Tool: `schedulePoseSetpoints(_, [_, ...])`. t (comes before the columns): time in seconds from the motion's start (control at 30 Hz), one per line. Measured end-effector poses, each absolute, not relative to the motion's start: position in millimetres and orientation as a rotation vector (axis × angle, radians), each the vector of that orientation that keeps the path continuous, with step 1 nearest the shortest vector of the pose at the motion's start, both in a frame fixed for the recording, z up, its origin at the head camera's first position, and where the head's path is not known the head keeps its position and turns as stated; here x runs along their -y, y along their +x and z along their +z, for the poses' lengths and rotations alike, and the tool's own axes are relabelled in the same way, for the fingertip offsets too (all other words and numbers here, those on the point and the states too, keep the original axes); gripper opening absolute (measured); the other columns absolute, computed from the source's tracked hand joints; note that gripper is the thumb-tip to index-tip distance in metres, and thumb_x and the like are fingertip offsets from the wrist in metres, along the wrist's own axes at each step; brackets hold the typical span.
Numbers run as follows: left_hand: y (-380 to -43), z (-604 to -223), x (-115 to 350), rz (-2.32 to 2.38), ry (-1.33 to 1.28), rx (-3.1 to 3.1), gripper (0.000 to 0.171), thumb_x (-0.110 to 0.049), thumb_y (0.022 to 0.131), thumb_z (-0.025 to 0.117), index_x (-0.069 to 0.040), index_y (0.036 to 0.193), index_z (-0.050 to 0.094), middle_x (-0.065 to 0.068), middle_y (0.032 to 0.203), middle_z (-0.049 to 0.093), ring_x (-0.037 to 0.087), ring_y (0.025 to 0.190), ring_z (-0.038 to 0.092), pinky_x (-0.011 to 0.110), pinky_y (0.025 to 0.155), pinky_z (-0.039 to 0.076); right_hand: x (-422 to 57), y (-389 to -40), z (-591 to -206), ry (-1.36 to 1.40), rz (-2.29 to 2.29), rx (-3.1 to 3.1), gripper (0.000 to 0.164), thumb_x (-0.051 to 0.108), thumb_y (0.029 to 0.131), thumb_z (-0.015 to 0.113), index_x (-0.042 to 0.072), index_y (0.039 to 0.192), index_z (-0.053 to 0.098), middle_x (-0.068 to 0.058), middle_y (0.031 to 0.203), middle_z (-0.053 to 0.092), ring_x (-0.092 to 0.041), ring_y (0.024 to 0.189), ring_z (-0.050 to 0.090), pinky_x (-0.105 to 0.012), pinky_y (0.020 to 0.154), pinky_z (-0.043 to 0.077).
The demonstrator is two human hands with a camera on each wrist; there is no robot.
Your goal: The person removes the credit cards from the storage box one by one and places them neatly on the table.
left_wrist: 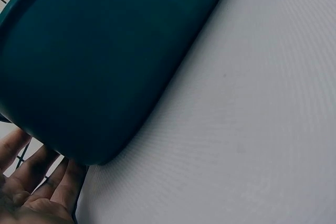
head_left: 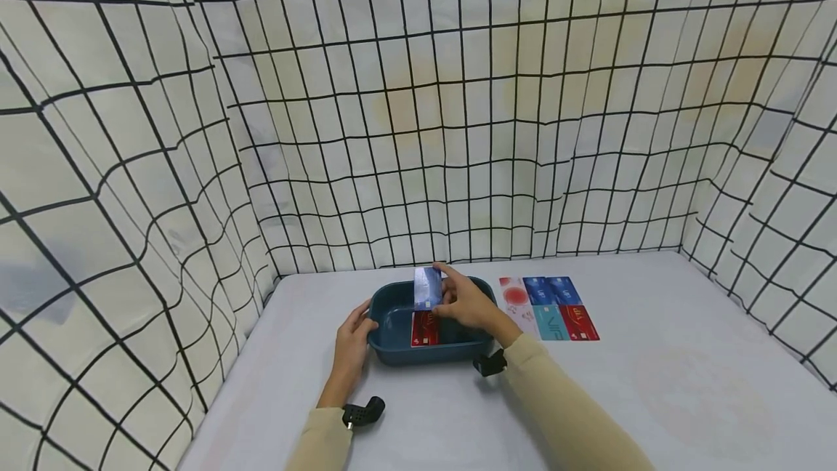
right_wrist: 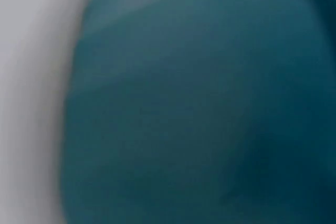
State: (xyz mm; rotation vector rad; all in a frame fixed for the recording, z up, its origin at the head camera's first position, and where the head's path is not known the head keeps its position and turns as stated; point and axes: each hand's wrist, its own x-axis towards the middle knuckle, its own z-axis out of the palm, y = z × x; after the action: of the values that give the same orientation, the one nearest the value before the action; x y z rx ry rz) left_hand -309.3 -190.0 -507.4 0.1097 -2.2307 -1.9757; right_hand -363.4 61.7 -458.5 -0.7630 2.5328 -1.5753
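A teal plastic basin point(head_left: 431, 356) stands on the table. My left hand point(head_left: 352, 344) holds its left end, thumb at the rim and fingers along the outside wall; the left wrist view shows those fingers point(left_wrist: 67, 182) against the basin's end. Over the basin, my right hand point(head_left: 467, 304) pinches a blue card point(head_left: 428, 289) upright by its right side, between thumb and fingers. Below it, a red card point(head_left: 425, 329) is inside the basin, its upper part hidden behind the blue one. The right wrist view holds only the blurred basin wall point(right_wrist: 184, 103).
Right of the basin, several cards lie side by side in two rows: a pink patterned card point(head_left: 514, 291), blue cards point(head_left: 562, 289), a teal card point(head_left: 551, 323) and a red card point(head_left: 580, 323). Black netting point(head_left: 425, 129) before a pale sheet surrounds the white table point(head_left: 654, 355).
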Motion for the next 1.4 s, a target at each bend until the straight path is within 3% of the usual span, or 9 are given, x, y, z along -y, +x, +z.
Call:
schedulePoseSetpoints(0.9, [-311.0, -508.5, 190.2, -1.977, 0.138, 2.229, 0.053, -0.01, 0.098, 0.049, -0.012, 0.151, 0.05, 0.018, 0.153, 0.052, 0.035, 0.14, 0.051, 0.054, 0.117, 0.037, -169.4, -315.4, -445.2, -0.714, -1.491, -2.642, 0.091, 0.012, 0.087, 0.079, 0.02, 0.162, 0.029, -0.006, 0.094, 0.058, -0.018, 0.079, 0.058, -0.024, 0.072, 0.052])
schedulePoseSetpoints(1.4, [-310.3, -508.3, 189.4, -1.988, 0.122, 2.224, 0.054, -0.009, 0.098, 0.048, -0.01, 0.152, 0.048, 0.019, 0.155, 0.05, 0.037, 0.142, 0.049, 0.056, 0.118, 0.036, -215.5, -299.1, -465.5, -0.609, -1.457, -2.654, 0.089, 0.011, 0.087, 0.079, 0.014, 0.161, 0.03, -0.009, 0.095, 0.055, -0.02, 0.084, 0.056, -0.023, 0.072, 0.05])
